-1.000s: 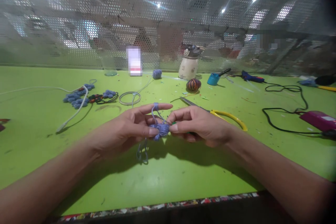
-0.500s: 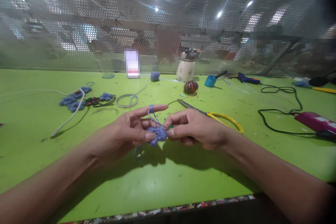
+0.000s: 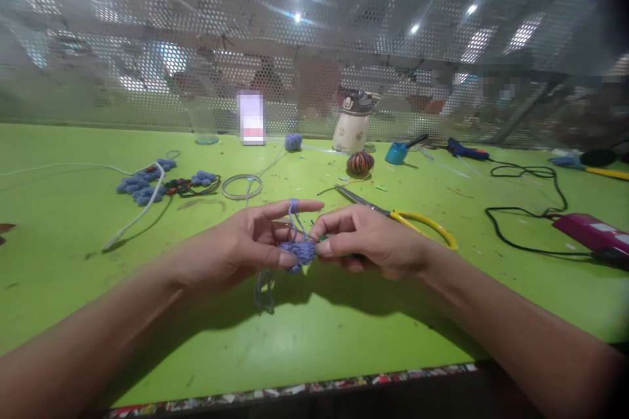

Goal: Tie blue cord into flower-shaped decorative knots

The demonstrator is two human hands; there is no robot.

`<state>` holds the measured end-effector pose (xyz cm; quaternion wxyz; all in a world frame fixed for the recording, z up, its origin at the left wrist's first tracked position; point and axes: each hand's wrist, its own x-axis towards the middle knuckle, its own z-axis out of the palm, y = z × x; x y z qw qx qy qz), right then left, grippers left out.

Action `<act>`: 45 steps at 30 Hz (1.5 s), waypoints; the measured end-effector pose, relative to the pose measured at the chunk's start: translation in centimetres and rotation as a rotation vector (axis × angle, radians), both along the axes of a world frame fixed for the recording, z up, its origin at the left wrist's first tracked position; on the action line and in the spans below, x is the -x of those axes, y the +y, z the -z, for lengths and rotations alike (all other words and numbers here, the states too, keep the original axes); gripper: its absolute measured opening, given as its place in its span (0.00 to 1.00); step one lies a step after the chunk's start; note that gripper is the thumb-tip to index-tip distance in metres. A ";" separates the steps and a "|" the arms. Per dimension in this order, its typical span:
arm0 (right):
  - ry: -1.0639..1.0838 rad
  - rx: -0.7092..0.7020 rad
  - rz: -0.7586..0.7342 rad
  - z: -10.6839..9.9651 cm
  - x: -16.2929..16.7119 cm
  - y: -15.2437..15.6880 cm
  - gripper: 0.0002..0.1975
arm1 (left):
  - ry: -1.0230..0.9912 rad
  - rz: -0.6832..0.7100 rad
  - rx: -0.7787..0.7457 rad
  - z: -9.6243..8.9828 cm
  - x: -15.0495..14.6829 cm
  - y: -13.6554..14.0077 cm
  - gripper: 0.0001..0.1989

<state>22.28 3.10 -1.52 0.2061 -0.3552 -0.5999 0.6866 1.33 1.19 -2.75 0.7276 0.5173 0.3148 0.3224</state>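
My left hand [image 3: 248, 241] pinches a small blue-purple crochet piece [image 3: 304, 250] between thumb and fingers, above the table. Yarn [image 3: 293, 205] wraps the outstretched left index finger and runs down to the piece. My right hand [image 3: 376, 239] is closed around a crochet hook [image 3: 323, 239]; only a bit of its green handle and thin shaft shows. Right fingertips touch the piece's right edge, and the hook's tip is hard to make out. Loose yarn ends [image 3: 265, 298] dangle below my left hand. A strand leads back to a blue-purple yarn ball [image 3: 293, 142].
Yellow-handled scissors [image 3: 425, 226] lie just beyond my right hand. Bracelet-like ring [image 3: 242, 187], crocheted flowers [image 3: 142, 190] and a white cable [image 3: 142, 216] are left. Behind stand a bottle [image 3: 351, 127], multicolour yarn ball [image 3: 360, 163] and phone [image 3: 251, 118]. A maroon device [image 3: 590, 232] is right.
The crochet piece has tilted slightly between my fingers, and its loose yarn ends hang a little lower. The whole view has shifted slightly; both hands keep their grip.
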 end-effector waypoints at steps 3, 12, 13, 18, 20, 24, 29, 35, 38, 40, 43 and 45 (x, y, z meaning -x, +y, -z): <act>-0.029 -0.042 0.002 0.0 0.2 -0.2 0.05 | 0.038 0.008 -0.033 0.0 0.0 -0.1 0.32; -0.129 -0.152 0.025 0.2 0.2 -0.4 0.03 | 0.077 -0.028 -0.026 0.0 -0.2 0.0 0.33; -0.130 -0.144 0.037 0.2 0.2 -0.3 0.03 | 0.087 -0.038 -0.020 0.0 -0.2 0.1 0.34; -0.106 -0.090 0.053 0.2 0.1 0.0 0.04 | 0.125 -0.084 -0.045 -0.1 -0.1 0.2 0.34; -0.106 -0.088 0.043 0.1 0.2 0.0 0.04 | 0.124 -0.073 -0.058 -0.2 -0.1 0.2 0.32; -0.109 -0.085 0.035 0.2 0.4 -0.1 0.03 | 0.082 0.007 -0.044 -0.4 0.0 0.1 0.31; -0.136 -0.134 0.070 0.1 0.7 -0.6 0.02 | 0.024 -0.015 -0.010 -0.3 0.1 0.1 0.34; -0.168 -0.150 0.112 -0.1 0.9 -0.9 0.04 | -0.022 -0.035 0.014 0.0 0.0 0.1 0.37; -0.176 -0.158 0.116 0.2 0.9 -0.8 0.04 | -0.004 -0.050 0.031 -0.1 -0.1 0.0 0.40; -0.167 -0.162 0.111 0.5 0.9 -0.6 0.04 | 0.019 -0.063 0.034 -0.1 -0.1 0.1 0.40; -0.137 -0.140 0.087 1.0 0.8 -0.3 0.04 | 0.049 -0.066 0.031 0.0 0.0 0.3 0.35; -0.100 -0.112 0.086 1.2 0.7 -0.1 0.03 | 0.039 -0.058 0.029 0.1 0.1 0.4 0.32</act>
